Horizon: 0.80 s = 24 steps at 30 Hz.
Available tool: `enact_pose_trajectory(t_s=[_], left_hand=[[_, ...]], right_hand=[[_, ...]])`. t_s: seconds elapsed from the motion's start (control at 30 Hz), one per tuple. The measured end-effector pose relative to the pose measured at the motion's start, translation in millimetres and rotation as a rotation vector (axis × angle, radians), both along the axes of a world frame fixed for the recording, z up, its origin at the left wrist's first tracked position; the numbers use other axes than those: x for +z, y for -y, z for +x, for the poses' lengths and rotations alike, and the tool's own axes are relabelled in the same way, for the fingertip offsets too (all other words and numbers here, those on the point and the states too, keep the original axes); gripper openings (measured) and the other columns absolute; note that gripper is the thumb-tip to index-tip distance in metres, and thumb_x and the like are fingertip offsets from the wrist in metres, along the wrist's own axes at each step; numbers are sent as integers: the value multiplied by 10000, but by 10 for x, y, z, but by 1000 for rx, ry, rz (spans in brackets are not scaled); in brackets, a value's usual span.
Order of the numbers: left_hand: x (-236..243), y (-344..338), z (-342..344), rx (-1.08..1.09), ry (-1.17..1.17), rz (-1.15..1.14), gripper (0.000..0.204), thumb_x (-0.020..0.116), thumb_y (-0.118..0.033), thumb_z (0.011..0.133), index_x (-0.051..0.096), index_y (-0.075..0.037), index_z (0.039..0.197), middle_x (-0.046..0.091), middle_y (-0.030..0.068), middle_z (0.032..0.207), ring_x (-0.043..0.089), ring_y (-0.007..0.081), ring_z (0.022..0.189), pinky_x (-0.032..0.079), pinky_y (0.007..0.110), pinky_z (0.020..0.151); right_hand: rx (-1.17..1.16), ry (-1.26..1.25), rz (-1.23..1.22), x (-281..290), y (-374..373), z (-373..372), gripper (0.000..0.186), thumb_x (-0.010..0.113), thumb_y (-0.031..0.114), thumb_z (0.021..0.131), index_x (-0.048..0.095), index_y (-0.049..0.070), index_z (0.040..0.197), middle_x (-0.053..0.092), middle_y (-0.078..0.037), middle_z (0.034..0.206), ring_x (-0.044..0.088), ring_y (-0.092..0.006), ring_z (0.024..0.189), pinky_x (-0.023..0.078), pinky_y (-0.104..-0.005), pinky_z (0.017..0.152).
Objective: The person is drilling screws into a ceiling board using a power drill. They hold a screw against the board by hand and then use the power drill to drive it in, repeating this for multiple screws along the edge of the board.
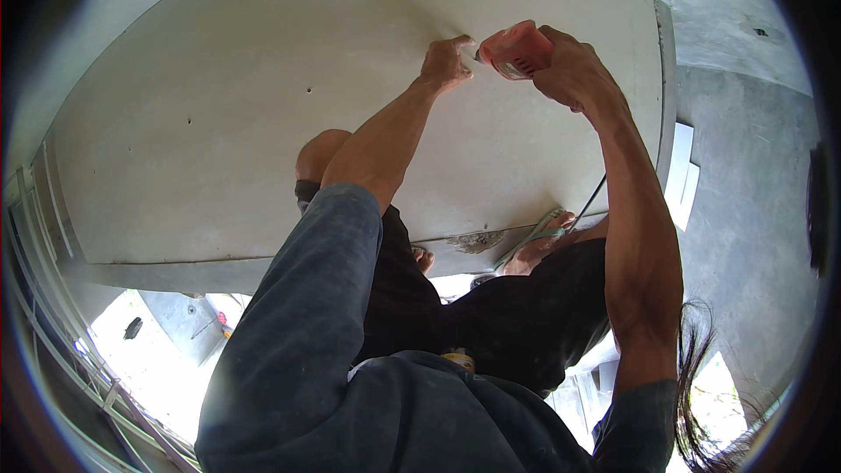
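Note:
My right hand grips a red power drill, its nose pointed leftward toward my left hand. The thumb and forefinger of my left hand are apart around the drill's front end, the other fingers curled, and I see nothing clearly held in them. Both hands are over a large pale panel with small holes. A dark cord runs down beside my right forearm. My knees are bent, and my feet in sandals are at the panel's lower edge, beside a rough damaged patch.
Long pale metal rails run along the left rim. To the right is a grey wall with white flat pieces beside the panel's edge. Bright gaps show below the panel, and strands of dark hair hang at the lower right.

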<state>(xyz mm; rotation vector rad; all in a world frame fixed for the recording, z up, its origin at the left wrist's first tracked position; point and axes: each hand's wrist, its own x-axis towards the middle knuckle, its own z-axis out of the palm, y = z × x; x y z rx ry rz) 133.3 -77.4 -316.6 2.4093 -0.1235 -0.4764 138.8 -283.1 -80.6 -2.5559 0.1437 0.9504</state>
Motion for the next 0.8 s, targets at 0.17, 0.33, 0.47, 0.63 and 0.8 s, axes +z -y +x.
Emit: enact_pose_trajectory(t_s=[0.17, 0.33, 0.47, 0.63, 0.8], left_hand=[[-54, -61, -7, 23, 13, -88, 619, 855, -42, 723, 644, -70, 1305, 666, 41, 693, 643, 144, 634, 569, 316, 659], [-56, 16, 14, 22, -2, -66, 641, 866, -28, 719, 639, -84, 1316, 661, 32, 693, 640, 135, 638, 580, 309, 669], [-131, -63, 6, 57, -31, -49, 602, 802, -65, 713, 652, -160, 1288, 671, 86, 721, 693, 243, 717, 600, 376, 723], [-40, 30, 35, 22, -51, -19, 616, 778, -47, 719, 638, -169, 1307, 692, 109, 778, 714, 266, 784, 610, 383, 751], [12, 28, 26, 70, -93, -17, 630, 774, -18, 714, 635, -165, 1311, 713, 133, 852, 726, 284, 854, 613, 399, 791]], right_hand=[[16, 4, 7, -34, -43, 19, 719, 450, -11, 650, 590, 139, 1339, 725, -148, 1057, 697, -266, 752, 543, -389, 549], [70, 19, -23, -66, -29, 40, 669, 518, -11, 702, 586, 138, 1351, 723, -150, 1173, 710, -329, 1046, 591, -450, 850], [117, -30, -64, 38, -134, 43, 644, 535, -13, 725, 587, 139, 1348, 712, -159, 1231, 665, -351, 1185, 541, -475, 1002], [40, 24, -24, -121, 3, 23, 620, 527, -16, 727, 593, 141, 1323, 706, -168, 1249, 657, -362, 1196, 523, -487, 1029], [70, 0, -31, -75, -34, 30, 632, 530, -15, 723, 596, 171, 1324, 713, -149, 1237, 670, -356, 1173, 536, -487, 1011]])
